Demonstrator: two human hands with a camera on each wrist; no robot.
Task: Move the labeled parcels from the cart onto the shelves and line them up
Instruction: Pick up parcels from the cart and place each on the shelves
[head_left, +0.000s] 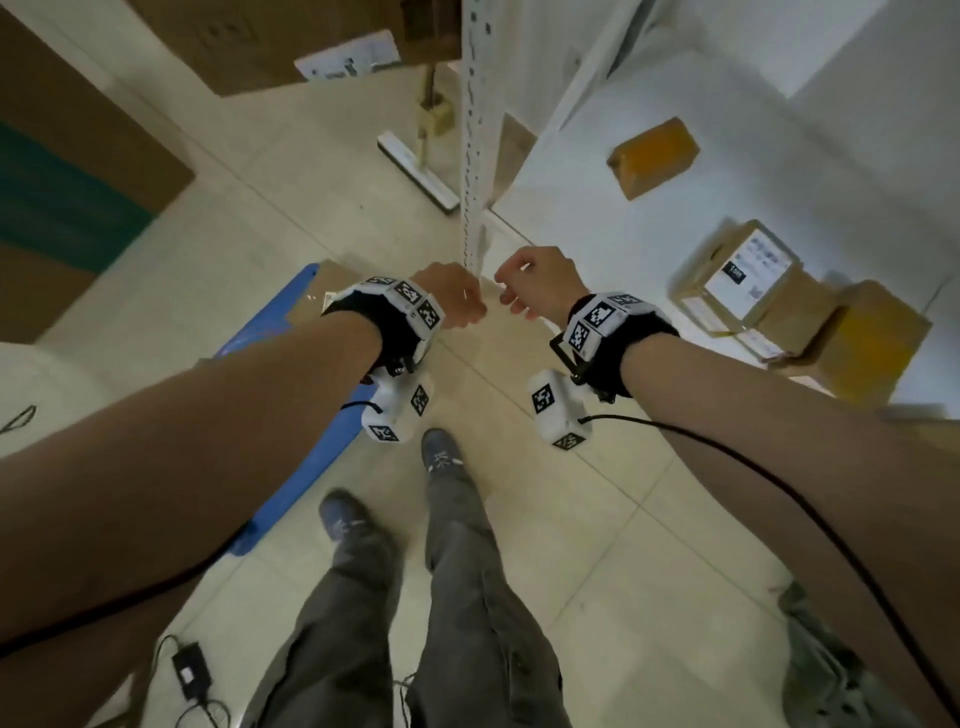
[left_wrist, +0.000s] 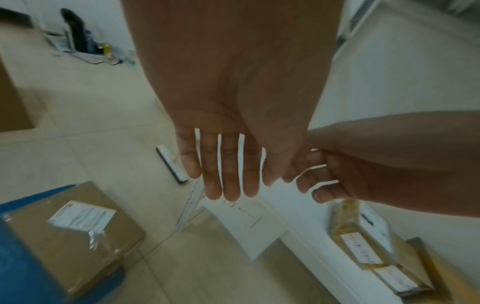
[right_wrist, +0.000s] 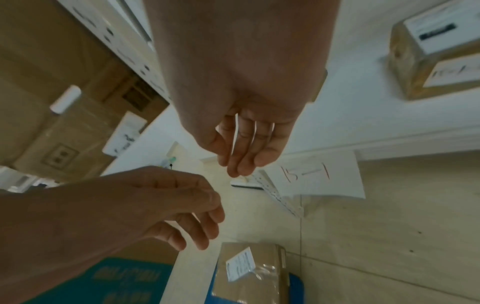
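Observation:
My left hand (head_left: 457, 304) and right hand (head_left: 527, 288) hang close together above the floor, next to the white shelf post (head_left: 475, 130). Both hold nothing. The left fingers (left_wrist: 228, 181) are straight, and the right fingers (right_wrist: 241, 160) are loosely bent. A taped cardboard parcel with a white label (left_wrist: 78, 226) lies on the blue cart (head_left: 283, 332) below my left hand. On the white shelf (head_left: 597, 218) to my right stand a labelled parcel stack (head_left: 737, 275), a yellow parcel (head_left: 872, 343) and a small brown parcel (head_left: 652, 156).
A paper tag reading 15-1 (right_wrist: 314, 174) hangs from the shelf edge. Big cardboard boxes (head_left: 78, 182) stand at the left and far side. A floor wiper (head_left: 415, 166) lies beyond the post. A power adapter with cable (head_left: 189, 670) lies by my feet.

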